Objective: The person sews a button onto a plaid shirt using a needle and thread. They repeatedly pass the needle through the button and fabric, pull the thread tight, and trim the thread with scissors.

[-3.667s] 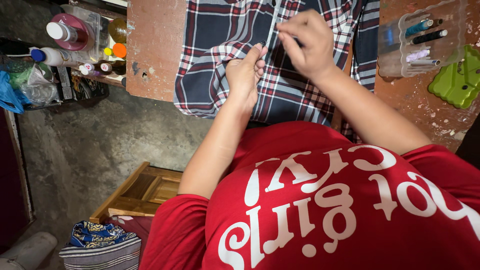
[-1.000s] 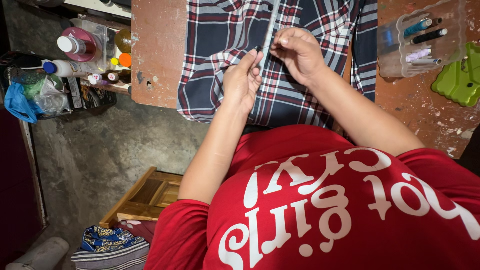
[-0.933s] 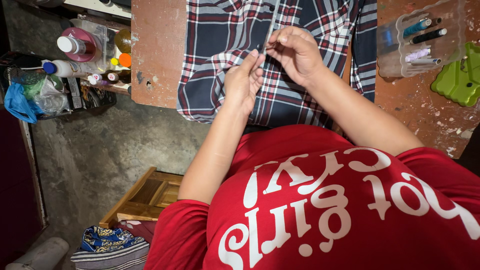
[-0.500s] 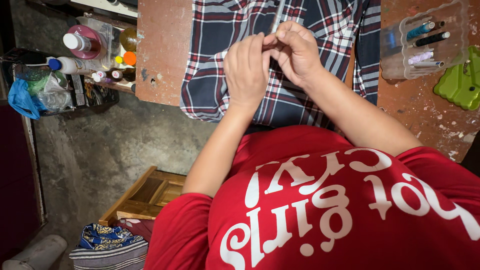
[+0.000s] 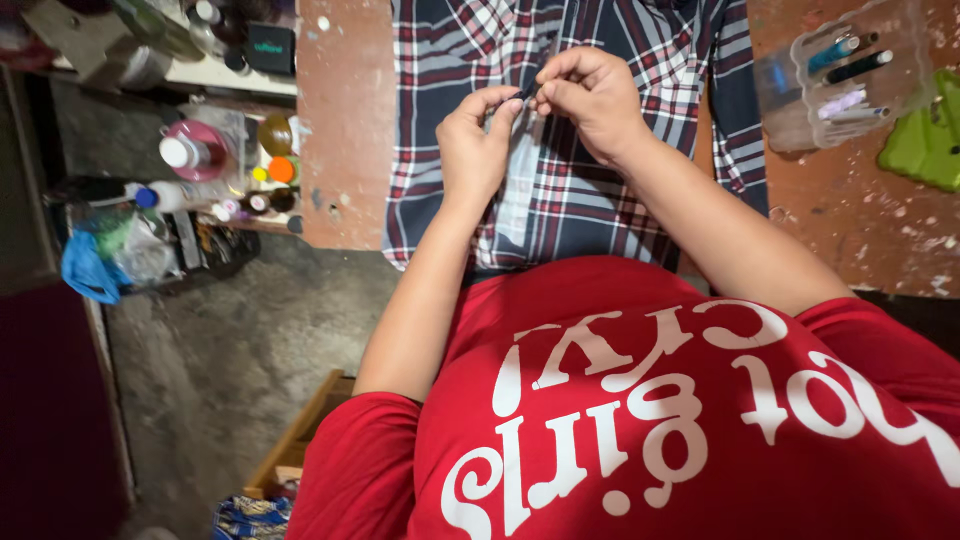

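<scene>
- Closest to me is my own red tee (image 5: 640,420), soft knit with big white print, filling the bottom of the view.
- Both hands are up over the plaid shirt (image 5: 570,190). My left hand (image 5: 472,145) is pinched shut on a fold of the shirt's front edge, and my right hand (image 5: 592,100) is closed on something tiny and dark right at my left fingertips. Could be a button or a needle, honestly can't tell.
- The shirt lies flat on the desk (image 5: 345,130) with its hem hanging off the near edge. Woven check in navy, red and white, a bit rumpled.
- Risk as I see it: the pinch is so small that a slip could drop the little piece into the folds or off onto the concrete floor (image 5: 220,340). Tugging could also drag the shirt off the edge.
- Further right sits a clear ribbed plastic tray (image 5: 805,110) holding pens or spools, then a glossy green plastic piece (image 5: 925,140).
- Far left is a cluttered shelf of bottles (image 5: 215,165).
</scene>
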